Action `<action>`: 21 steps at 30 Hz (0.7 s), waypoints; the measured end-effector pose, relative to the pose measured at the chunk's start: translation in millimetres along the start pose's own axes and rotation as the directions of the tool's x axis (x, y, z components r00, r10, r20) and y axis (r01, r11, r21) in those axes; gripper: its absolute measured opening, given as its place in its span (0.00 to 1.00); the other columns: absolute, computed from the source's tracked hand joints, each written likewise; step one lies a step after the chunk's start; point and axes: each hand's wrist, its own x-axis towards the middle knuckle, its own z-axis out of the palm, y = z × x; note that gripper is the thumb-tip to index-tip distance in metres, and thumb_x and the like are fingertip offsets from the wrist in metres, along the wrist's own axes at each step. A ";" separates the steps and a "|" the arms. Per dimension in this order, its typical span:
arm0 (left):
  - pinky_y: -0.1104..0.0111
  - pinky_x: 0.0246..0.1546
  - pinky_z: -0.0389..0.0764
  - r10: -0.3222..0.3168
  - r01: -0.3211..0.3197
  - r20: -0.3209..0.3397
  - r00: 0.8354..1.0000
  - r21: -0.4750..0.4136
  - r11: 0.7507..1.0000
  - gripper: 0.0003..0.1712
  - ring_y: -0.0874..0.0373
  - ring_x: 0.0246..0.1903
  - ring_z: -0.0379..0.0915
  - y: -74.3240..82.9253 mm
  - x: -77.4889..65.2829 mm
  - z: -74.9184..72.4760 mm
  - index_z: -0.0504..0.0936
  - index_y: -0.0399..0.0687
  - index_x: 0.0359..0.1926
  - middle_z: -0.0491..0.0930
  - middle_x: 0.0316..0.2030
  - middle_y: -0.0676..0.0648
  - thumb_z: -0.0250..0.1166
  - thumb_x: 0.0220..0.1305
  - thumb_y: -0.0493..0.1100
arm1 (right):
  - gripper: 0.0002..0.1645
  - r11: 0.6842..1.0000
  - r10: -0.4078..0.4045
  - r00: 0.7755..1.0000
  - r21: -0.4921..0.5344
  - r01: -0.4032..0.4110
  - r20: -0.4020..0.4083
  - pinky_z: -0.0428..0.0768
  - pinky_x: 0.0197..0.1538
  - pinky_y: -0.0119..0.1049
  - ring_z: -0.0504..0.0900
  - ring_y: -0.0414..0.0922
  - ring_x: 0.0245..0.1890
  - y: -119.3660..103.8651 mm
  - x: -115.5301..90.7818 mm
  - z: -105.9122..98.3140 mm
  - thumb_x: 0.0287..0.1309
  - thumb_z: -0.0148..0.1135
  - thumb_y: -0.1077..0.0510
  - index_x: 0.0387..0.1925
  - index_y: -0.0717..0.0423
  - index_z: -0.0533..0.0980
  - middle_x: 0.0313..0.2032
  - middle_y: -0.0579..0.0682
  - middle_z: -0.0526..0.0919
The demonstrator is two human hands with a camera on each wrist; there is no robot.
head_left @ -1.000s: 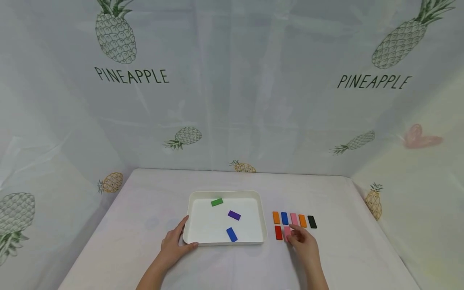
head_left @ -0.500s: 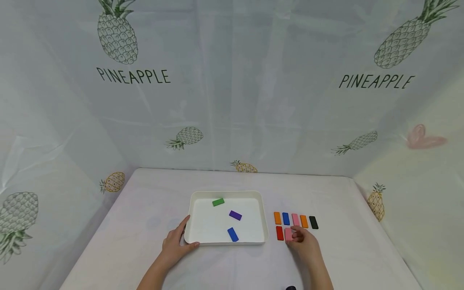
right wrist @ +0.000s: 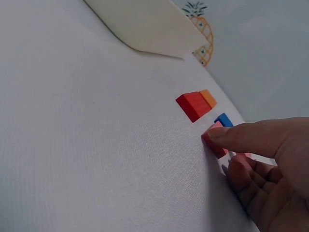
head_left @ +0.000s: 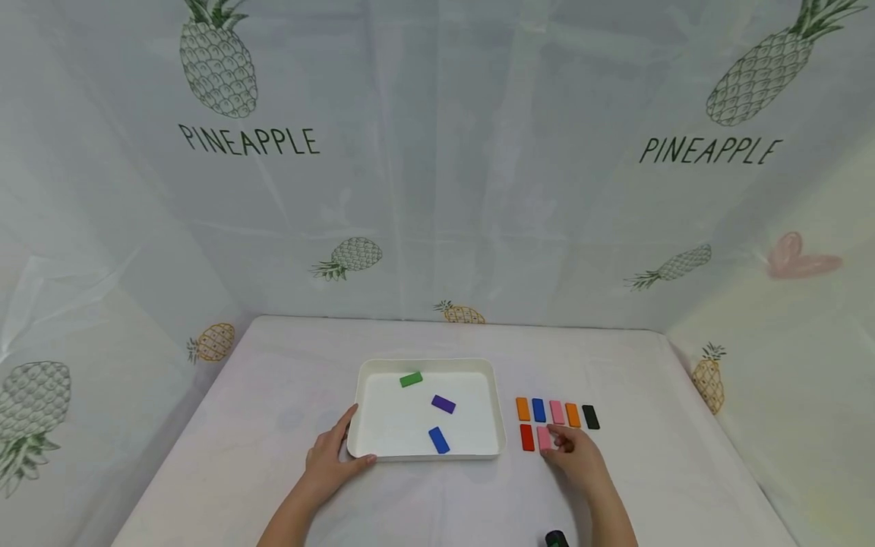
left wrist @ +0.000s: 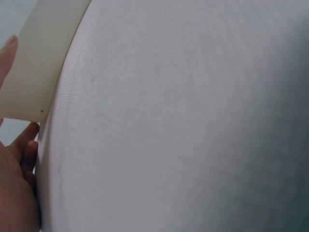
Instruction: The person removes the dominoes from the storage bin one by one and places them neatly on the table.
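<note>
My left hand [head_left: 328, 461] is spread round the near left corner of a white tray [head_left: 362, 410], thumb along the front wall, fingers at the left side. In the tray lie a green block [head_left: 411, 379], a purple block [head_left: 443, 404] and a blue block [head_left: 439, 440]. To the right of the tray, my right hand [head_left: 577, 456] pinches a small pink block [head_left: 543, 438] between thumb and index finger, low at the table. In the right wrist view the thumb covers part of this pink block [right wrist: 215, 147]; the other fingers curl beneath.
A red block [head_left: 527, 437] lies left of the pinched one. Behind is a row: orange block [head_left: 522, 409], blue block [head_left: 538, 411], pink block [head_left: 557, 412], second orange block [head_left: 573, 415], black block [head_left: 591, 417]. A black object [head_left: 556, 539] shows at the bottom edge.
My right hand has stayed at the pink block, its fingers shifting slightly. The black object has come into view at the bottom edge. My left hand and the tray have hardly moved.
</note>
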 end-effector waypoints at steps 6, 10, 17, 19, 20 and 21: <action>0.44 0.49 0.53 0.007 -0.007 -0.009 1.000 0.014 1.000 0.55 0.47 0.54 0.59 -2.0 0.4 1.1 0.52 0.62 0.68 0.70 0.53 0.47 0.68 0.40 0.65 | 0.27 1.000 -0.003 1.000 -0.004 0.003 0.009 0.69 0.29 0.33 0.67 0.46 0.32 -0.4 1.5 0.4 0.46 0.67 0.61 0.52 0.59 0.73 0.30 0.50 0.69; 0.44 0.48 0.53 0.011 -0.010 -0.010 1.000 0.008 1.000 0.55 0.47 0.54 0.58 -1.7 -0.1 1.2 0.52 0.62 0.67 0.70 0.54 0.47 0.69 0.40 0.64 | 0.27 1.000 -0.014 1.000 -0.011 0.015 0.012 0.69 0.29 0.33 0.67 0.46 0.32 -0.8 1.7 -0.4 0.46 0.67 0.61 0.51 0.60 0.74 0.30 0.50 0.69; 0.45 0.49 0.51 0.003 -0.003 -0.002 1.000 -0.001 1.000 0.55 0.48 0.55 0.58 -0.5 -0.4 -0.1 0.51 0.64 0.67 0.70 0.54 0.48 0.69 0.39 0.65 | 0.28 1.000 -0.012 1.000 -0.013 0.012 0.012 0.69 0.29 0.33 0.66 0.46 0.33 -1.6 -0.7 -1.5 0.46 0.67 0.60 0.52 0.59 0.74 0.30 0.50 0.68; 0.44 0.48 0.52 0.009 -0.009 -0.004 1.000 0.005 1.000 0.55 0.47 0.55 0.58 -0.5 -0.2 0.0 0.52 0.63 0.68 0.70 0.54 0.47 0.69 0.40 0.65 | 0.28 1.000 -0.020 1.000 -0.015 0.020 0.011 0.69 0.29 0.33 0.66 0.46 0.33 -1.3 -0.9 -1.4 0.46 0.67 0.59 0.52 0.59 0.74 0.30 0.51 0.68; 0.44 0.48 0.53 0.011 -0.011 -0.006 1.000 0.008 1.000 0.55 0.47 0.55 0.58 -0.6 -0.2 0.1 0.52 0.62 0.68 0.70 0.54 0.47 0.69 0.40 0.64 | 0.28 1.000 -0.022 1.000 -0.014 0.022 0.011 0.69 0.29 0.33 0.66 0.46 0.32 -0.9 -0.7 -1.1 0.46 0.67 0.59 0.52 0.59 0.74 0.30 0.51 0.68; 0.43 0.48 0.53 0.013 -0.013 -0.008 1.000 0.010 1.000 0.55 0.47 0.55 0.59 -0.7 -0.1 0.2 0.52 0.61 0.68 0.70 0.54 0.47 0.69 0.40 0.64 | 0.28 1.000 -0.020 1.000 -0.012 0.020 0.009 0.69 0.28 0.33 0.66 0.46 0.32 -0.7 -0.6 -0.7 0.46 0.68 0.59 0.52 0.59 0.74 0.30 0.51 0.68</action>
